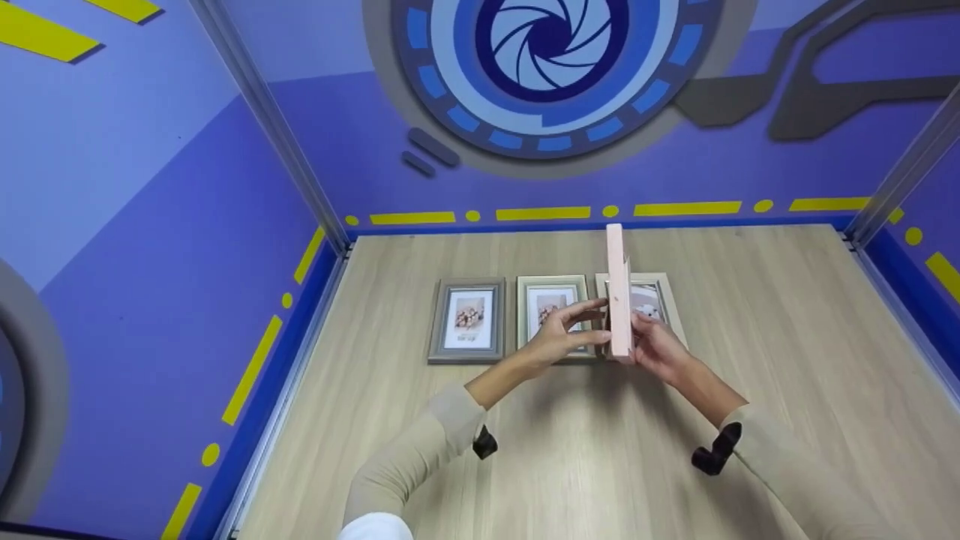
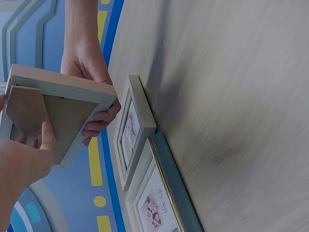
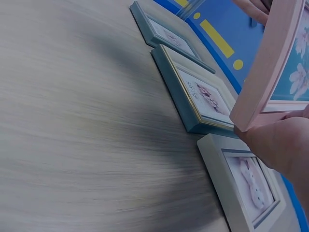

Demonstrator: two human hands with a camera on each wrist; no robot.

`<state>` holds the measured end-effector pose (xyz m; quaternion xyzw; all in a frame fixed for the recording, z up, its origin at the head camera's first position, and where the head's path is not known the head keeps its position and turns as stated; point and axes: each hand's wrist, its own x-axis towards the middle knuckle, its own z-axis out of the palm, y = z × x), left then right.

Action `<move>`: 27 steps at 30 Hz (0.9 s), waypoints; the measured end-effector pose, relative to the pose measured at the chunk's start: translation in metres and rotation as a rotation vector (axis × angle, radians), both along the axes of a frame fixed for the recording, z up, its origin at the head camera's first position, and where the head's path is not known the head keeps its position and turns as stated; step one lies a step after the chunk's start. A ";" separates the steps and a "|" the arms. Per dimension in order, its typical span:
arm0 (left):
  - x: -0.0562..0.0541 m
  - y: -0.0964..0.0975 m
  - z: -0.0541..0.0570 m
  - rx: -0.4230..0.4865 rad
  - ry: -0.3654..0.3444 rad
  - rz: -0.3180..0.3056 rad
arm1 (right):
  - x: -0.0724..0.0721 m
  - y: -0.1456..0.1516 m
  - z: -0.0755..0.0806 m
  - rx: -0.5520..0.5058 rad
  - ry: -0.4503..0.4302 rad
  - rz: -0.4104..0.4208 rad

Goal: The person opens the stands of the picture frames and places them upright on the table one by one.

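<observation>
A pink picture frame (image 1: 617,292) is held upright above the table, edge-on in the head view. My right hand (image 1: 664,352) grips its right side, with fingers wrapped over the edge in the left wrist view. At the back of the frame, the thumb and fingers of my left hand (image 1: 555,341) pinch the brown stand flap (image 2: 26,108). The right wrist view shows pale blossoms on blue in the frame's picture (image 3: 297,72). Some fingertips of the left hand are hidden behind the flap.
Three framed pictures lie face up in a row on the wooden table (image 1: 570,450): a grey frame (image 1: 435,322), a gold-edged frame (image 1: 551,281) and a cream frame (image 1: 671,300), partly covered by the held one. Blue panel walls (image 1: 525,187) border the table.
</observation>
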<state>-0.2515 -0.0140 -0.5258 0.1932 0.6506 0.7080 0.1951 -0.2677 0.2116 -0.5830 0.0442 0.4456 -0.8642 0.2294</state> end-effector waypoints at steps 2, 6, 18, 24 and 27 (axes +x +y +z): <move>0.001 0.001 0.000 -0.002 -0.011 -0.020 | 0.000 0.001 -0.001 -0.015 -0.002 0.004; 0.003 0.003 -0.001 -0.002 -0.039 -0.042 | 0.001 0.003 -0.001 -0.032 0.001 0.003; 0.004 0.005 -0.003 -0.009 -0.040 -0.035 | 0.003 0.004 -0.006 -0.076 -0.024 -0.005; 0.004 0.003 -0.005 -0.039 -0.007 -0.016 | 0.003 0.005 -0.007 -0.088 -0.021 0.008; 0.004 0.003 -0.005 -0.041 -0.001 -0.010 | 0.004 0.005 -0.007 -0.086 -0.016 0.008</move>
